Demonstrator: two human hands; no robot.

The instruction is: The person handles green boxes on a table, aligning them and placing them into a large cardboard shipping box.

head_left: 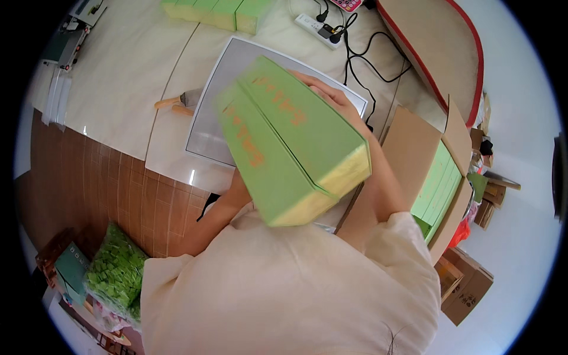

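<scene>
Two long light-green boxes (284, 112) with yellowish ends are held side by side in front of my chest, tilted and slightly blurred. My right hand (325, 92) is closed along their far right side, its fingers partly hidden. From the lower left, my left forearm (222, 210) reaches behind the boxes, which hide that hand. Beneath them lies a flat grey panel (207, 127) with a white frame on the pale table. Beside its left edge is a wooden-handled tool (171, 102) with a grey metal part, partly covered by the panel.
More green boxes (216, 12) stand in a row at the far edge. A power strip (316, 29) with black cords lies far right. To my right is an open carton (405, 145) containing green boxes. A clear bag of green pieces (115, 269) sits at lower left.
</scene>
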